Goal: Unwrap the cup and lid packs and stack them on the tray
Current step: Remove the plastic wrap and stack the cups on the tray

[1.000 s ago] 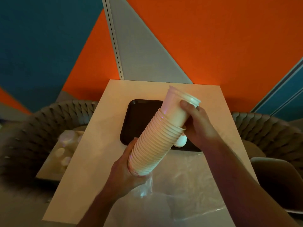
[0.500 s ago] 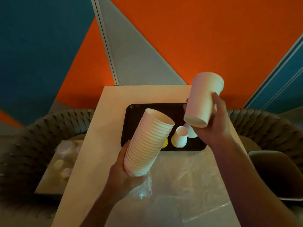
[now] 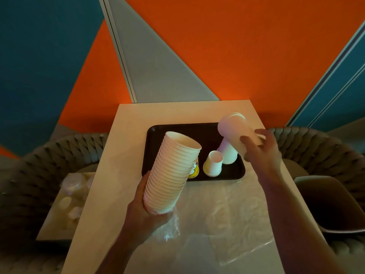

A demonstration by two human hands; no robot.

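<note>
Left hand [image 3: 146, 210] grips the cup stack [image 3: 171, 173] base, steadying it, while right hand [image 3: 258, 151] holds a separated cup [image 3: 235, 129], inverted for placement at the tray's [image 3: 177, 129] 3 o'clock.

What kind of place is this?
Probably a café or office break area: a small table against an orange-and-teal panelled wall, woven lounge chairs either side, and a black serving tray of paper cups.

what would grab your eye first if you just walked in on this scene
First the tall stack of paper cups, tilted and gripped at its base by the left hand above the pale table. Next the single cup held on its side in the right hand over the black tray, where a few upturned cups stand. Behind all that, the orange wall blazes.
</note>
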